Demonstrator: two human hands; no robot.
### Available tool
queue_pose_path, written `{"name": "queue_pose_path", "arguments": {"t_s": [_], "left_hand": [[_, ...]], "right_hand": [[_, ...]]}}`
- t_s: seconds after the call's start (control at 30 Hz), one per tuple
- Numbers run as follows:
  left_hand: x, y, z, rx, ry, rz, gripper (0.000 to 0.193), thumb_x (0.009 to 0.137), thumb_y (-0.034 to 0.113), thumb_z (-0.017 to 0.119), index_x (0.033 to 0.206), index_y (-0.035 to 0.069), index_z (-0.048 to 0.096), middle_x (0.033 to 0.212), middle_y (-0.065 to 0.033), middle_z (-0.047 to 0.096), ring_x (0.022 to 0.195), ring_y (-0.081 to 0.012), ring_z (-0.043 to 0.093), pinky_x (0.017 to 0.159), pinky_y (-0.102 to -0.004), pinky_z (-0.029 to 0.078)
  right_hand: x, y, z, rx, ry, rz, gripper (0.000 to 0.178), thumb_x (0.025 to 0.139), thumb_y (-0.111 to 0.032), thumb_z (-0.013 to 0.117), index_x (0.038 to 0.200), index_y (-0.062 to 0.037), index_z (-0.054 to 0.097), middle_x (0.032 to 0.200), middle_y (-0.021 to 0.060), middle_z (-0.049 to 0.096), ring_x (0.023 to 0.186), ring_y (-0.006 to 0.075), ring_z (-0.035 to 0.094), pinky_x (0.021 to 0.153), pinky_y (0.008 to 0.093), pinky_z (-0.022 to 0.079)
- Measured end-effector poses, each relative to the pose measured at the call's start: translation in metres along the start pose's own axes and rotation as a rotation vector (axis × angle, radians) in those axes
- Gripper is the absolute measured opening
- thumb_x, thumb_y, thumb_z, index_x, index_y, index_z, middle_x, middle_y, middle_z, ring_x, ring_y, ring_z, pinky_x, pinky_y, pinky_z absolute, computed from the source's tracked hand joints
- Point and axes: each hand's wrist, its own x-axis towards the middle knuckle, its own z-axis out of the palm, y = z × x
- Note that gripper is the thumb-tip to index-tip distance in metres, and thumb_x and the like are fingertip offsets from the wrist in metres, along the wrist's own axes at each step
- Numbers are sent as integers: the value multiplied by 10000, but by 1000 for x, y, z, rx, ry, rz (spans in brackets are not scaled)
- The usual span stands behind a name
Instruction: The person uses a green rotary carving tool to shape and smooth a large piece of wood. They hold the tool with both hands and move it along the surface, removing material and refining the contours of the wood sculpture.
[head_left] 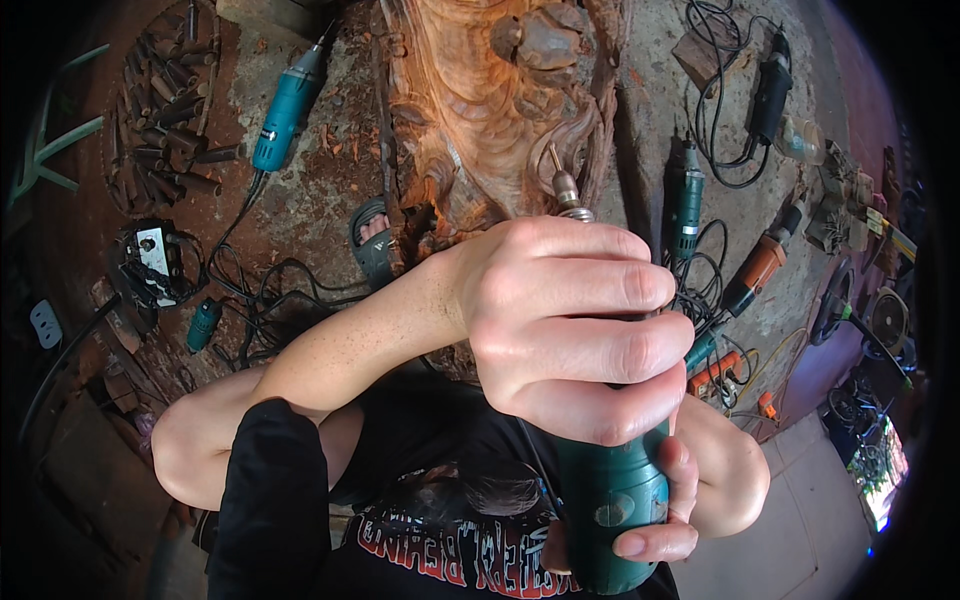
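Note:
My left hand (580, 330) is wrapped round the neck of a green die grinder (610, 500), close in front of me. Lower down, my right hand (675, 500) grips the grinder's body, its fingertips showing along the sides and its palm hidden. From above my left hand the metal collet (567, 190) sticks out with a thin bit, pointing away from me toward a carved brown wood piece (470, 110). Swirling grooves and a rounded knob cover that wood. Whether the bit touches it I cannot tell.
A teal die grinder (285, 120) lies left of the wood, near a pile of dark bits (165, 130) and a power strip (155, 262). To the right lie a black grinder (770, 95), a green one (688, 200), an orange-brown one (762, 262) and tangled cords. My sandalled foot (373, 235) is beside the wood.

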Motion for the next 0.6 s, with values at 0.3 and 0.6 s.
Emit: {"name": "queue_pose_path", "arguments": {"t_s": [0.3,0.6], "left_hand": [[-3,0,12,32,79,88,225,810,203,772,945,68,654,861,-83,674,655,-177,631,567,-287,569],[1,-1,18,8,56,40,217,789,168,765,966,74,680,898,-85,684,725,-192,669,638,-302,594]], "right_hand": [[-2,9,-8,-33,-87,1,325,692,-129,908,839,-67,625,776,-17,657,768,101,634,683,242,506],[-4,11,-11,9,-121,-1,316,688,-109,910,804,-77,618,754,-28,645,741,92,623,656,233,496]]}}
